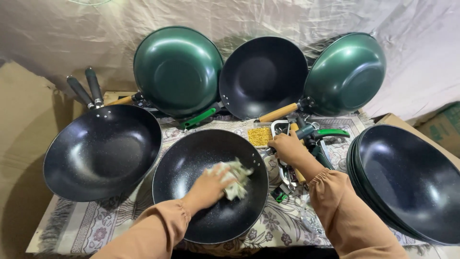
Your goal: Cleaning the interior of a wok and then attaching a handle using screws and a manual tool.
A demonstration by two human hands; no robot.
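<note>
A round black speckled non-stick wok (191, 163) sits at the near middle of a patterned cloth-covered table (76, 225), directly below the camera. The left hand (211, 184) is inside the wok's bowl, fingers curled down over a crumpled pale rag (237, 180) and pressing it against the dark inner surface. The right hand (286, 146) is at the wok's far right rim, closed around the place where the handle joins the pan; exactly what it grips is hidden under the fingers. Both arms wear loose tan sleeves gathered at the wrist.

Just beyond the right hand lies a small clear tray of yellow screws (259, 135), and beside it a clutter of loose handles, among them a green plastic handle (330, 133) and metal brackets. To the left of the wok rests a second black speckled wok with two dark handles (103, 151), its rim close to the first. At the right edge stands a nested stack of black woks (407, 182). Along the back, leaning against a pale draped sheet (62, 33), are a green wok turned bottom-out (177, 69), a black wok facing forward with a wooden handle (262, 76), and another green wok (345, 74).
</note>
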